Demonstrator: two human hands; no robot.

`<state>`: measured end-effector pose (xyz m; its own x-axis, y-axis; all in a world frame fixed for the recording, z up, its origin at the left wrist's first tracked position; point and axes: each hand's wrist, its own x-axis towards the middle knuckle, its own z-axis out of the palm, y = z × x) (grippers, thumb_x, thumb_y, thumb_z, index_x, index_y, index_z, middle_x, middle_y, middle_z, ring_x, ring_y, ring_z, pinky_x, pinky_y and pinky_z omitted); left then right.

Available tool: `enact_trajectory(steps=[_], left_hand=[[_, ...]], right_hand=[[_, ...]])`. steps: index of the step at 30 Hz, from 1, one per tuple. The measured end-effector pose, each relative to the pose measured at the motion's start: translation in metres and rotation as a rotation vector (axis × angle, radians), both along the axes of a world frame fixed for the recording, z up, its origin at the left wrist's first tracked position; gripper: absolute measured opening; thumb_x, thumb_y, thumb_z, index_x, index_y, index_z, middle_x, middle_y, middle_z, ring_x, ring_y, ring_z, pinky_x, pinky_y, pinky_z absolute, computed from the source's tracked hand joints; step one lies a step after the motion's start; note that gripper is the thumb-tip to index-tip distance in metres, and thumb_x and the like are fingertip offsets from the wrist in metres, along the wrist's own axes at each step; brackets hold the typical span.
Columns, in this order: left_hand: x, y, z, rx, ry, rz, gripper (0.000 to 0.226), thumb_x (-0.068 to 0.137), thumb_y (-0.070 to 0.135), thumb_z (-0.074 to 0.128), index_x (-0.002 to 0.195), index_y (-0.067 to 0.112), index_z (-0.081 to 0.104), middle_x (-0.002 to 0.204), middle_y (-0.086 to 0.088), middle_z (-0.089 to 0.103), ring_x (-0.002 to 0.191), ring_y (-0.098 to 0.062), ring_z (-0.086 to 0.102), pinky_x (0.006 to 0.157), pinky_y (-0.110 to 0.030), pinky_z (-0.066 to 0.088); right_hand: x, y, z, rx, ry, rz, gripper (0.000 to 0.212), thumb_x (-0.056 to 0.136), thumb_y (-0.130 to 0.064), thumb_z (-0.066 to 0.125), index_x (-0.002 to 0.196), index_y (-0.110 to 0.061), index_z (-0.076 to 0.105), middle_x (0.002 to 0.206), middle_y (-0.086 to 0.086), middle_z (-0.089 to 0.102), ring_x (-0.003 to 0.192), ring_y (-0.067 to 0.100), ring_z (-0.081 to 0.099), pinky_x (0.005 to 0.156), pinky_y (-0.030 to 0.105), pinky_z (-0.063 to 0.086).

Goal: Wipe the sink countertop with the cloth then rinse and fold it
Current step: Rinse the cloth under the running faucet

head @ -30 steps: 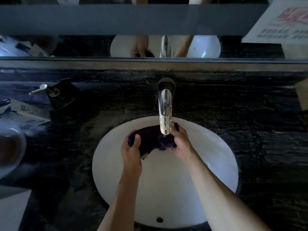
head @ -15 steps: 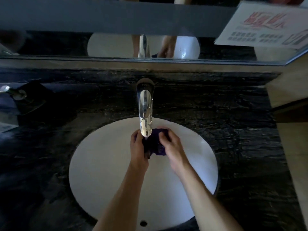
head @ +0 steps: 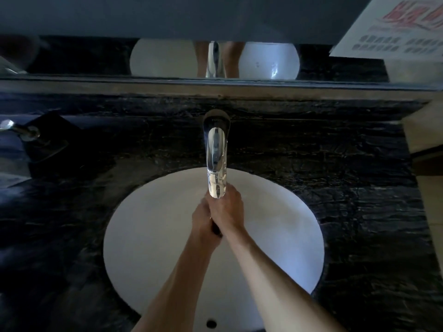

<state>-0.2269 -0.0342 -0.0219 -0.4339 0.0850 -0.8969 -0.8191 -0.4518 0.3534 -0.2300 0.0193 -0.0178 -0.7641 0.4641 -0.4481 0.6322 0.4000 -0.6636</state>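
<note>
Both my hands are pressed together over the white sink basin point(head: 148, 236), just under the chrome faucet point(head: 216, 161) spout. My left hand point(head: 201, 218) and my right hand point(head: 227, 209) squeeze the dark purple cloth point(head: 216, 230) between them. Only a thin dark sliver of the cloth shows between the palms; the rest is hidden inside the hands. The black marble countertop point(head: 347, 200) surrounds the basin.
A black soap dispenser point(head: 40, 137) with a chrome pump stands at the back left. A mirror point(head: 215, 32) runs along the back wall with a printed notice point(head: 398, 27) at its right. A beige wall edge point(head: 426, 164) bounds the counter on the right.
The cloth, spread between my hands a second ago, has been bunched up and is now clamped almost out of sight between my closed hands under the spout.
</note>
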Motion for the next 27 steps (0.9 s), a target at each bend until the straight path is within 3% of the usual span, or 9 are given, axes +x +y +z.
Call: enact_trajectory(steps=[2, 4, 7, 10, 13, 16, 18, 21, 27], left_hand=[[0.003, -0.012, 0.000, 0.014, -0.046, 0.002, 0.026, 0.099, 0.021, 0.048, 0.081, 0.012, 0.064, 0.066, -0.006, 0.058, 0.053, -0.018, 0.059, 0.048, -0.024, 0.047], [0.002, -0.030, 0.000, 0.021, 0.010, -0.008, 0.029, 0.101, 0.022, 0.046, 0.086, 0.008, 0.067, 0.073, -0.011, 0.062, 0.062, -0.022, 0.064, 0.061, -0.032, 0.052], [-0.002, -0.056, 0.011, -0.035, 0.131, -0.058, 0.035, 0.101, 0.033, 0.051, 0.099, 0.002, 0.068, 0.091, -0.022, 0.072, 0.086, -0.037, 0.073, 0.082, -0.048, 0.059], [0.001, -0.080, 0.004, -0.266, 0.281, -0.148, 0.017, 0.098, 0.026, 0.062, 0.091, 0.012, 0.065, 0.090, -0.016, 0.071, 0.086, -0.034, 0.070, 0.069, -0.037, 0.059], [0.004, -0.092, 0.001, -0.339, 0.312, -0.174, 0.016, 0.096, 0.024, 0.066, 0.112, 0.019, 0.067, 0.115, -0.014, 0.071, 0.105, -0.034, 0.069, 0.078, -0.046, 0.057], [0.004, -0.095, -0.004, -0.319, 0.318, -0.219, 0.021, 0.097, 0.023, 0.065, 0.112, 0.009, 0.071, 0.110, -0.016, 0.075, 0.101, -0.035, 0.072, 0.082, -0.050, 0.056], [0.002, -0.088, -0.005, -0.310, 0.302, -0.234, 0.022, 0.098, 0.022, 0.064, 0.109, 0.005, 0.072, 0.106, -0.016, 0.077, 0.096, -0.033, 0.074, 0.078, -0.045, 0.057], [-0.001, -0.073, -0.007, -0.267, 0.278, -0.249, 0.017, 0.099, 0.017, 0.061, 0.106, 0.008, 0.073, 0.100, -0.012, 0.079, 0.091, -0.030, 0.075, 0.065, -0.037, 0.058], [-0.007, -0.034, -0.007, -0.223, 0.303, -0.347, 0.022, 0.104, 0.015, 0.051, 0.102, 0.009, 0.072, 0.095, -0.013, 0.078, 0.085, -0.028, 0.076, 0.067, -0.037, 0.059]], right_hand=[[-0.007, 0.002, -0.002, -0.144, -0.021, -0.045, 0.009, 0.088, -0.025, 0.063, 0.083, -0.017, 0.064, 0.088, 0.011, 0.073, 0.087, 0.038, 0.068, 0.074, 0.047, 0.057], [-0.017, 0.010, -0.016, -0.278, -0.083, -0.117, 0.022, 0.088, -0.026, 0.064, 0.071, -0.012, 0.060, 0.077, 0.011, 0.071, 0.083, 0.039, 0.070, 0.068, 0.045, 0.055], [-0.013, 0.018, -0.034, -0.368, -0.126, -0.050, 0.031, 0.091, -0.034, 0.061, 0.074, -0.008, 0.061, 0.077, 0.016, 0.070, 0.073, 0.031, 0.067, 0.064, 0.039, 0.047], [0.003, 0.019, -0.040, -0.411, -0.068, -0.083, 0.035, 0.094, -0.040, 0.057, 0.080, -0.009, 0.063, 0.082, 0.017, 0.071, 0.071, 0.023, 0.065, 0.065, 0.039, 0.048], [0.013, 0.020, -0.033, -0.497, -0.017, -0.222, 0.037, 0.099, -0.039, 0.060, 0.071, -0.016, 0.062, 0.065, -0.003, 0.062, 0.057, 0.003, 0.053, 0.058, 0.022, 0.042], [0.019, 0.026, -0.028, -0.663, -0.008, -0.286, 0.027, 0.091, -0.039, 0.073, 0.076, -0.018, 0.071, 0.078, 0.003, 0.072, 0.075, 0.018, 0.067, 0.070, 0.033, 0.051], [0.025, 0.036, -0.022, -0.748, 0.019, -0.297, 0.011, 0.087, -0.025, 0.079, 0.088, -0.014, 0.075, 0.093, 0.014, 0.078, 0.087, 0.030, 0.074, 0.080, 0.043, 0.058], [0.037, 0.056, -0.015, -0.768, 0.057, -0.311, 0.018, 0.085, -0.006, 0.078, 0.103, -0.007, 0.073, 0.099, 0.014, 0.079, 0.093, 0.028, 0.075, 0.085, 0.039, 0.058], [0.064, 0.085, -0.009, -0.692, 0.171, -0.414, 0.016, 0.096, -0.013, 0.068, 0.109, -0.005, 0.072, 0.104, 0.016, 0.078, 0.100, 0.035, 0.075, 0.089, 0.045, 0.059]])
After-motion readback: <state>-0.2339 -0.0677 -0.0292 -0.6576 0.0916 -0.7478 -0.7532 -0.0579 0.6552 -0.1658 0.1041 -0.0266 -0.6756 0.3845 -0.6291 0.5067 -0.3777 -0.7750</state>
